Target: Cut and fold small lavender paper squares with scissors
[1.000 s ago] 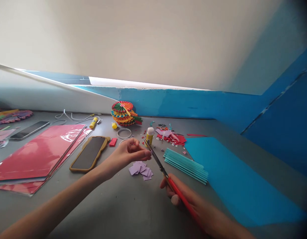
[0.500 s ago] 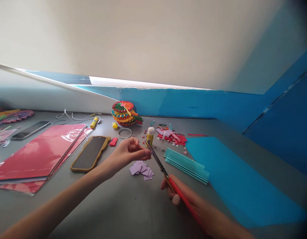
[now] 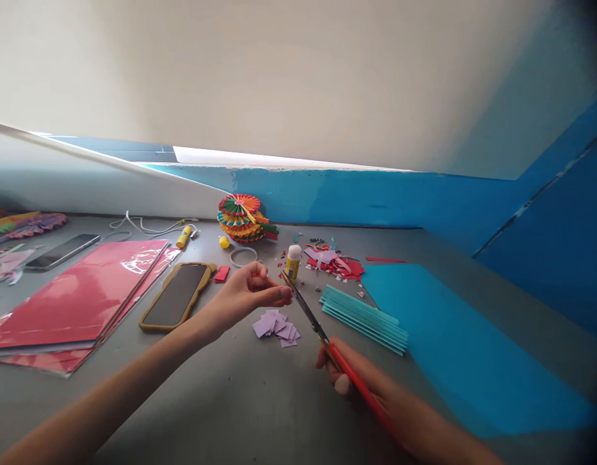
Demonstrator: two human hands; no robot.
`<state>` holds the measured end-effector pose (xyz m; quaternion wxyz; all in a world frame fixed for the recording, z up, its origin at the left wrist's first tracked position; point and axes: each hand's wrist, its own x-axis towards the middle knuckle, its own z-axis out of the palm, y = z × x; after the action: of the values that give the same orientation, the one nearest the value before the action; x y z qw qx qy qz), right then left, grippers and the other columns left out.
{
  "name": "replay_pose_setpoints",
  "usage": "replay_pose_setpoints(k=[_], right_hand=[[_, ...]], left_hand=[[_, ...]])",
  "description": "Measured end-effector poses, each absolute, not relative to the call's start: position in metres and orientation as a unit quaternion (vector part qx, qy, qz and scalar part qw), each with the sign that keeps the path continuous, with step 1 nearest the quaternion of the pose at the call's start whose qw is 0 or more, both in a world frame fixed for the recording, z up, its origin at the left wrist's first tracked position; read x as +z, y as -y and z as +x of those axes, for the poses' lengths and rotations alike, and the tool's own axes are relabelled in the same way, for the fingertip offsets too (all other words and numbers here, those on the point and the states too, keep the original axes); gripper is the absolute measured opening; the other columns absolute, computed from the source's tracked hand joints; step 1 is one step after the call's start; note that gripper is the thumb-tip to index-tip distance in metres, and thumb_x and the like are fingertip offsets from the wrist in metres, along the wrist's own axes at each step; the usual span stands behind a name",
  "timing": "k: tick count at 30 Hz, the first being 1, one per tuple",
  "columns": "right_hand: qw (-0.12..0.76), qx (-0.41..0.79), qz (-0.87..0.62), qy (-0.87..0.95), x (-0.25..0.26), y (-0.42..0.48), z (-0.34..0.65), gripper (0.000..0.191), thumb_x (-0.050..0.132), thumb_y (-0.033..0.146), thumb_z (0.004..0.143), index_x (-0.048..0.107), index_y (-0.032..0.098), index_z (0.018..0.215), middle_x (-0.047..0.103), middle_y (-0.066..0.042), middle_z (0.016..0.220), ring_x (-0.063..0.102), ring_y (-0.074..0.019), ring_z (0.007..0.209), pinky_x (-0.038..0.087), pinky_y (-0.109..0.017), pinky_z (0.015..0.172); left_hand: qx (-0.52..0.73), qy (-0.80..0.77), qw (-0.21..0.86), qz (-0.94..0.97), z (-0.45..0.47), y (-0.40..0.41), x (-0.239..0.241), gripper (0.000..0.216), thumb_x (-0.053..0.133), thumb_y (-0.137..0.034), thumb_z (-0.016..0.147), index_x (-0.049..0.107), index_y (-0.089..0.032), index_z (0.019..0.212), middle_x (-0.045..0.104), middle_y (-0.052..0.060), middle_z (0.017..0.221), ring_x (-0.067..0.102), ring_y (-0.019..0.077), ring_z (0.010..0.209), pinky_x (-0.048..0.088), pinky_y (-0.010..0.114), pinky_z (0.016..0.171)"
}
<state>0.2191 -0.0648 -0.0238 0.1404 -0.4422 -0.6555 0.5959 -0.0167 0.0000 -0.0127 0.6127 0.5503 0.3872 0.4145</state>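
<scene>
While the right hand (image 3: 361,387) wraps a firm grip around the red handle of the scissors (image 3: 308,313), the blades point up and left across the worktop (image 3: 230,413), their tips just beside the left hand (image 3: 247,290) (its narrow grip pinches a tiny red paper scrap (image 3: 255,274)). Lilac paper squares (image 3: 276,328) lie below the blades, teal paper strips (image 3: 363,320) to their right.

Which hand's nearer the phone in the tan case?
Left. The left hand is just right of the phone; the right hand, on the red-handled scissors, is much farther right and lower.
</scene>
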Motion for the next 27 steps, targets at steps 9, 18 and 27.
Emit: replay_pose_setpoints(k=[9, 18, 27], right_hand=[[0.193, 0.596, -0.447, 0.638, -0.033, 0.063, 0.218, 0.034, 0.044, 0.055, 0.092, 0.05, 0.022, 0.097, 0.046, 0.002, 0.078, 0.045, -0.0128, 0.068, 0.041, -0.023, 0.063], [0.287, 0.531, -0.496, 0.625, -0.036, 0.046, 0.218, 0.029, 0.05, 0.052, 0.089, 0.045, 0.024, 0.095, 0.048, 0.001, 0.078, 0.058, -0.0158, 0.072, 0.051, -0.028, 0.075], [0.231, 0.461, -0.506, 0.691, -0.035, 0.039, 0.222, 0.019, 0.051, 0.043, 0.09, 0.047, 0.025, 0.093, 0.061, -0.002, 0.085, 0.064, -0.0197, 0.08, 0.052, -0.029, 0.074]], left_hand=[[0.422, -0.388, 0.574, 0.585, -0.029, -0.014, -0.021, 0.04, 0.073, -0.032, 0.075, 0.034, -0.022, 0.076, 0.073, 0.004, 0.084, 0.069, 0.0201, 0.086, 0.052, 0.036, 0.081], [0.305, -0.542, 0.184, 0.761, -0.073, -0.044, -0.039, 0.02, 0.056, -0.033, 0.085, 0.039, -0.023, 0.085, 0.068, 0.005, 0.085, 0.064, 0.0204, 0.073, 0.045, 0.031, 0.065], [0.208, -0.527, 0.177, 0.805, -0.085, -0.05, -0.046, 0.015, 0.06, -0.027, 0.079, 0.048, -0.021, 0.085, 0.067, 0.001, 0.076, 0.062, 0.0185, 0.066, 0.037, 0.026, 0.059]])
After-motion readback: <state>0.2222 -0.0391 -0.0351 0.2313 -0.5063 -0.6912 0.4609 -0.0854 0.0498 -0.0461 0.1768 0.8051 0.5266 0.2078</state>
